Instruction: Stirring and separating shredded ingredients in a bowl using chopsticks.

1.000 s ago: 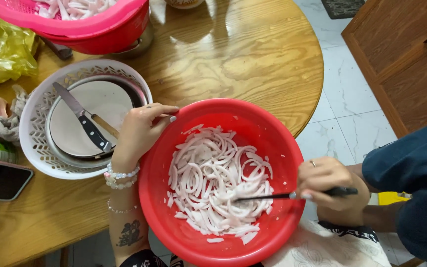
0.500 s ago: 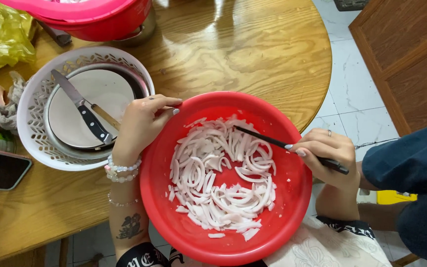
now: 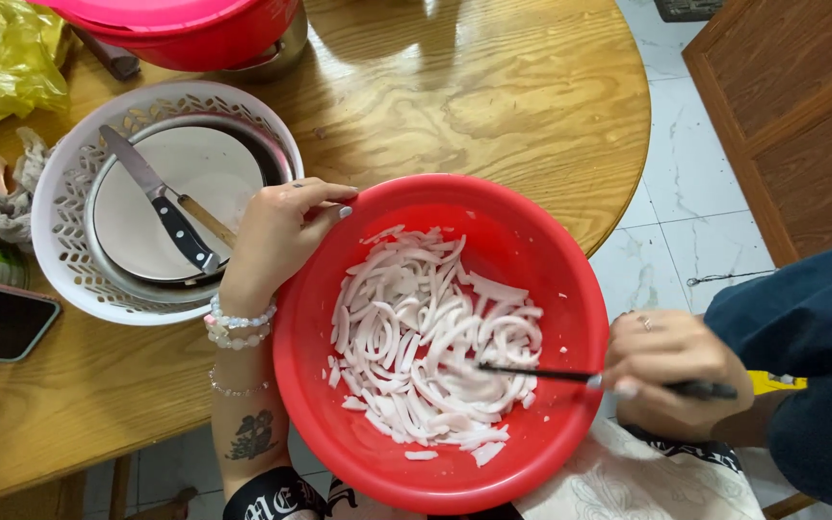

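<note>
Red plastic basin (image 3: pixel 541 289) rests at the round wooden table's (image 3: pixel 493 106) edge, holding pale sliced strips (image 3: pixel 430 347). Left hand (image 3: pixel 276 236) grips the basin's rim, fingers curled over it. Right hand (image 3: pixel 671 376) is clenched around a dark chopstick (image 3: pixel 541 373), its tip buried among the strips, well beyond the fingers.

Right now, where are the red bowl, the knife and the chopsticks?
red bowl (image 3: pixel 570 279): head view, bare inner wall at the right.
knife (image 3: pixel 132 164): head view, middle of the blade, over the plate.
chopsticks (image 3: pixel 532 372): head view, dark shaft above the white strips.
</note>
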